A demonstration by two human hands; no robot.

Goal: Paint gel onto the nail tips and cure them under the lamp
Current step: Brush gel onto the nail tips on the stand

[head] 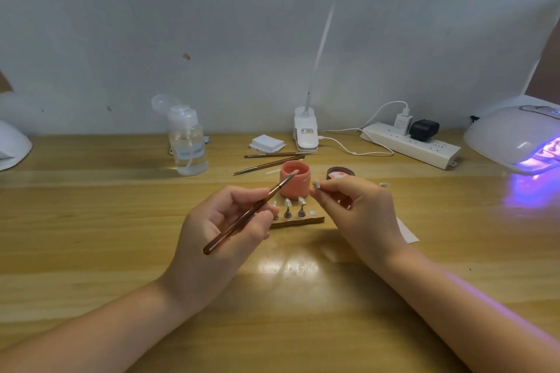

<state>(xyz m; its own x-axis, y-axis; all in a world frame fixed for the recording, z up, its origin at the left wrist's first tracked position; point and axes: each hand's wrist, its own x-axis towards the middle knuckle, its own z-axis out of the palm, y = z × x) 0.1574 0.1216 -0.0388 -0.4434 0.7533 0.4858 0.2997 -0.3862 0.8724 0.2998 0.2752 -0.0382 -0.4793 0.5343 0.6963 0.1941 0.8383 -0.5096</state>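
While the left hand [224, 221] pinches a slim brown brush [247, 213], bristles poised over the open coral gel jar [294, 180], loading looks likely. Just right of the jar, the right hand [360, 215] pinches a small pale nail tip [318, 184], raised for painting.

Curing lamp [515, 136] cut off at right edge; right hand [360, 215] hides its pinched item
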